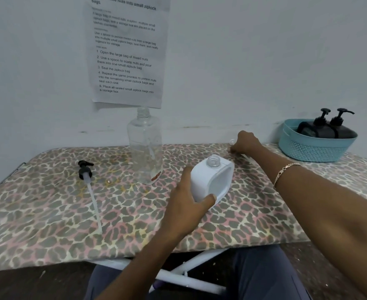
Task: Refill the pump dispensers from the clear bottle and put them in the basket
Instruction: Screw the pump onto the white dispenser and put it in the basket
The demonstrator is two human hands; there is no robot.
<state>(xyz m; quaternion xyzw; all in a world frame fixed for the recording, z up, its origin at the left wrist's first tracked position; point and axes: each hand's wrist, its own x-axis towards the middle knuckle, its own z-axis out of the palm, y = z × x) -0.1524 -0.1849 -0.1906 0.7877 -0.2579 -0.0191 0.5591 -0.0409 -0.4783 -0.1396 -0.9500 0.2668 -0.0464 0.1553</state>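
Observation:
My left hand (183, 199) grips a white dispenser bottle (213, 179) with its neck open, tilted on the leopard-print table (48, 208). My right hand (244, 142) is at the table's far edge, fingers curled around a small clear cap (232, 142). The tall clear bottle (145, 146) stands uncapped behind the white one and looks nearly empty. A black pump head with a long white tube (89, 182) lies on the table at the left. Two black pump dispensers (327, 126) sit in the blue basket (314, 148) at the far right.
The wall rises straight behind the table, with a printed sheet (127, 50) taped above the clear bottle. The table's front edge is near my knees, white frame legs (178, 271) below it.

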